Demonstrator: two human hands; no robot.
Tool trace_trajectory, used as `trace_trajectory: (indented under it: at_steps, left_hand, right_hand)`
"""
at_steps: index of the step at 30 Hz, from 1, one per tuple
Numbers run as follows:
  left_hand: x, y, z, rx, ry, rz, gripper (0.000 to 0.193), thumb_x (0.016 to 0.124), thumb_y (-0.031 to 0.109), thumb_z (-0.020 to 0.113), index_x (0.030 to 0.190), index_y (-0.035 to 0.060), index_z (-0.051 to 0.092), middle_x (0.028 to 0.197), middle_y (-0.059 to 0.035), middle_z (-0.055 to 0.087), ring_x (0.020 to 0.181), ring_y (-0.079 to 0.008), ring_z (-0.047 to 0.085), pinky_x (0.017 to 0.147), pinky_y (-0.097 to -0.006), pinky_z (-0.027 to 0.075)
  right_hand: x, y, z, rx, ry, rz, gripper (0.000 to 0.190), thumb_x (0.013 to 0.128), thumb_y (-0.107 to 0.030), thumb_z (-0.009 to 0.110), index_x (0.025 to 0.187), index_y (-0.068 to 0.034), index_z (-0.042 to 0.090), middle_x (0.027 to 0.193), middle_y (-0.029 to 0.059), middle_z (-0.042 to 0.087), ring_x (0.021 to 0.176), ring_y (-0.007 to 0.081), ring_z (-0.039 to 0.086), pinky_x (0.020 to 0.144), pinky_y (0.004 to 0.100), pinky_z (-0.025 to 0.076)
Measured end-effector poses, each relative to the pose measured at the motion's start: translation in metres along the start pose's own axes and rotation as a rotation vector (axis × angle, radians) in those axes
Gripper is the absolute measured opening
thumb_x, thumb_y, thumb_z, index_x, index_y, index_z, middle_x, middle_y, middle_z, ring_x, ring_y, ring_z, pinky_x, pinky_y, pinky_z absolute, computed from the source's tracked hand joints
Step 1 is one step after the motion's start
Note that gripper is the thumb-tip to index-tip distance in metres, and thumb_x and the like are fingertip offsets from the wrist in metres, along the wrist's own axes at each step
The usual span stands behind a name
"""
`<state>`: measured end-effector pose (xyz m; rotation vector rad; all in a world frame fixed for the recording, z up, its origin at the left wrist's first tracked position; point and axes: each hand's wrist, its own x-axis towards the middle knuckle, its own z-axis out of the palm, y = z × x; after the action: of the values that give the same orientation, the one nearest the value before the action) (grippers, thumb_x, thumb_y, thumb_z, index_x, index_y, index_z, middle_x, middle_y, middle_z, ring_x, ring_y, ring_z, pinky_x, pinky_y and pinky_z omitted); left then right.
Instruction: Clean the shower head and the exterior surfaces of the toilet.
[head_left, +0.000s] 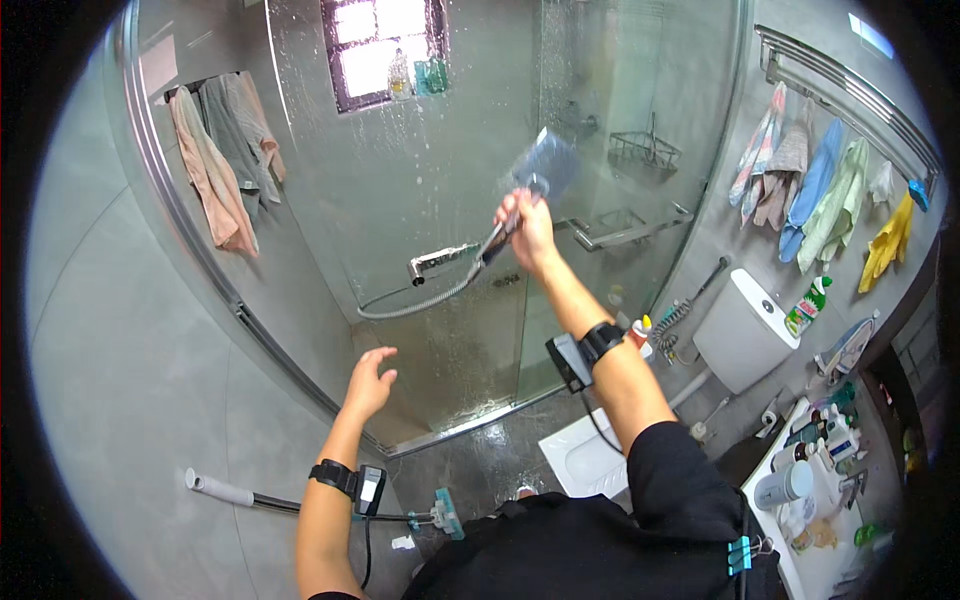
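With my right hand I grip the handle of a hand shower, whose chrome hose loops down to the left. A blurred bluish flat patch, apparently spray or the shower's head, shows just above this hand; which of the two I cannot tell. Water drops and streaks cover the glass shower screen before me. My left hand is raised near the lower left of the glass, fingers apart, holding nothing. A chrome spout shows behind the hose.
A squat toilet pan lies in the floor at right, below a white cistern. A long-handled floor brush leans at lower left. Cloths hang from a rail at right. Bottles crowd a washbasin counter.
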<state>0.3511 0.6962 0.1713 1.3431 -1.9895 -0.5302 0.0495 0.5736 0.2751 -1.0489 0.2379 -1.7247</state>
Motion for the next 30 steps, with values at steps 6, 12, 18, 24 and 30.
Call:
trace_trajectory:
  at_steps: [6, 12, 18, 24, 30]
  left_hand:
    - [-0.026, -0.021, 0.034, -0.043, -0.105, -0.066, 0.034, 0.068, 0.002, 0.058, 0.101, 0.0077, 0.054, 0.113, -0.0140, 0.047, 0.106, -0.0281, 0.044, 0.090, -0.0328, 0.035]
    - [-0.015, -0.007, 0.038, -0.043, -0.157, -0.007, 0.031, 0.069, -0.001, 0.056, 0.098, 0.0094, 0.056, 0.114, -0.0131, 0.046, 0.107, -0.0278, 0.043, 0.090, -0.0332, 0.035]
    - [-0.006, -0.003, 0.045, -0.056, -0.175, 0.023, 0.031, 0.069, -0.005, 0.054, 0.095, 0.0117, 0.058, 0.115, -0.0113, 0.046, 0.107, -0.0279, 0.043, 0.090, -0.0335, 0.035]
    - [0.006, 0.001, 0.055, -0.100, -0.135, 0.062, 0.033, 0.068, -0.006, 0.053, 0.094, 0.0129, 0.059, 0.115, -0.0090, 0.047, 0.106, -0.0277, 0.043, 0.089, -0.0338, 0.035]
    - [0.007, -0.009, 0.056, -0.067, -0.140, 0.058, 0.034, 0.068, -0.008, 0.052, 0.093, 0.0138, 0.060, 0.114, -0.0085, 0.048, 0.105, -0.0275, 0.044, 0.088, -0.0340, 0.036]
  right_hand:
    - [-0.082, 0.053, -0.057, 0.007, 0.407, -0.004, 0.015, 0.086, -0.019, 0.044, 0.080, -0.008, 0.038, 0.066, 0.0027, 0.043, 0.056, 0.0144, 0.046, 0.051, 0.0303, 0.043]
    - [-0.029, -0.008, -0.039, -0.056, 0.181, -0.209, 0.016, 0.085, -0.019, 0.048, 0.082, -0.009, 0.037, 0.068, 0.0014, 0.040, 0.059, 0.0139, 0.041, 0.057, 0.0306, 0.039]
    - [0.070, -0.132, 0.019, -0.071, -0.229, -0.424, 0.019, 0.084, -0.024, 0.048, 0.082, -0.008, 0.038, 0.069, 0.0013, 0.040, 0.060, 0.0142, 0.041, 0.062, 0.0332, 0.040]
    - [0.098, -0.176, 0.020, -0.041, -0.215, -0.530, 0.019, 0.084, -0.025, 0.049, 0.081, -0.010, 0.039, 0.067, 0.0011, 0.039, 0.059, 0.0152, 0.039, 0.062, 0.0332, 0.038]
    - [0.051, -0.130, -0.097, 0.023, 0.064, -0.395, 0.014, 0.086, -0.019, 0.045, 0.077, -0.009, 0.039, 0.065, 0.0013, 0.038, 0.058, 0.0155, 0.039, 0.059, 0.0326, 0.037]
